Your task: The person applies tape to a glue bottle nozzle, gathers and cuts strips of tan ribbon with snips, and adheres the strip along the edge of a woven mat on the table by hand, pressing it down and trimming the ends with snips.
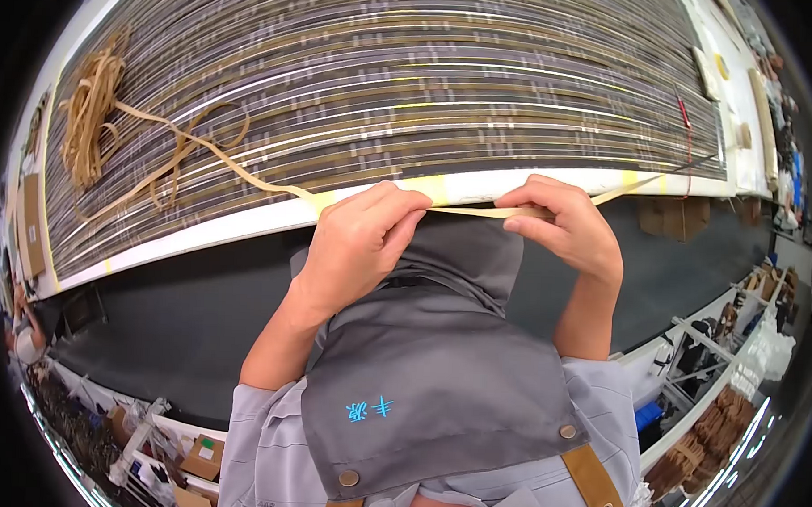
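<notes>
A flat tan ribbon (474, 212) stretches taut between my hands, just off the table's white front edge (201, 227). My left hand (357, 238) pinches it with thumb and fingers pressed together. On the other side, my right hand (564, 221) has it between thumb and curled fingers. From my left hand the ribbon runs back across the table to a loose tan bundle (90, 122) at the far left. A paler length trails past my right hand along the edge to the right.
Long striped strips (385, 92) in brown, grey and black cover the table. Toward the right lies a thin red-handled tool (684, 111). Behind me are a shelf with brown bundles (704, 434) and cardboard boxes (204, 456). Another person's arm (26, 316) shows at the far left.
</notes>
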A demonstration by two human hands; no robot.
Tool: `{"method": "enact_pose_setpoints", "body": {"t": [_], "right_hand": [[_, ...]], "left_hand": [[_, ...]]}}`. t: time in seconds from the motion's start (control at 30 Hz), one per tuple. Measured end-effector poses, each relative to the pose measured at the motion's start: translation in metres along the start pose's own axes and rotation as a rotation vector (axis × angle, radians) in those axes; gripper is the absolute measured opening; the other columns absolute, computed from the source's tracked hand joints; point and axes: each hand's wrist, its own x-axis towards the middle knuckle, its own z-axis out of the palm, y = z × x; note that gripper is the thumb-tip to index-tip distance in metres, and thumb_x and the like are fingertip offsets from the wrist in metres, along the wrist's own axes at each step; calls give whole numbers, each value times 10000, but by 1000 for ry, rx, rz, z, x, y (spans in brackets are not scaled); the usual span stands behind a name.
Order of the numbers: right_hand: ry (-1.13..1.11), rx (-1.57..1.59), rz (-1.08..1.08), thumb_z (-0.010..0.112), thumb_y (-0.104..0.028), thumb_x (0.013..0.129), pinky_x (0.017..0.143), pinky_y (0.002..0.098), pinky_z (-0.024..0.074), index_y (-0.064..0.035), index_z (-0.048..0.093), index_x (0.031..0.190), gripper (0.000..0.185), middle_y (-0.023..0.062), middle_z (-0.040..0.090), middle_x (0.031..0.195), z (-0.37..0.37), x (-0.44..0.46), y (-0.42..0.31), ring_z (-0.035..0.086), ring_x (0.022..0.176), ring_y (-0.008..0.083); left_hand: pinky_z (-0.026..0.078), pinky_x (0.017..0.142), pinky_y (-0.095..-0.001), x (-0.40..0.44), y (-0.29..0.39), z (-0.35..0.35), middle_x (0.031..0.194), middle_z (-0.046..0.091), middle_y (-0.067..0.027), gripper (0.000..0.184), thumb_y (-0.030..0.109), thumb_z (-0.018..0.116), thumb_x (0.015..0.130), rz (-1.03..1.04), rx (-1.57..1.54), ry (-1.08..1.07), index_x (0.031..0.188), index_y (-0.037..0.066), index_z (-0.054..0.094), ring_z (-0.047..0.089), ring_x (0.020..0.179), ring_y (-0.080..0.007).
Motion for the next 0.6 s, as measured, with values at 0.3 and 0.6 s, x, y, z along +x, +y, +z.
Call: {"method": "enact_pose_setpoints", "body": {"t": [0.3,0.6], "right_hand": [[-42,-8,-93,631,-116,876,681,302,487,-1,660,895,120,87,642,822,2,-1,5,619,750,199],[-45,58,-137,651,-149,864,695,317,484,-8,634,901,146,97,631,823,3,-5,9,611,765,224]], "left_hand": [[504,815,-298,11,23,12,939,674,-116,313,43,623,865,-401,-379,-427,1170,-24,594,646,876,-179],[502,688,-261,12,21,31,802,623,-59,209,25,603,872,-426,-418,-524,1060,-68,605,599,729,-115]]}}
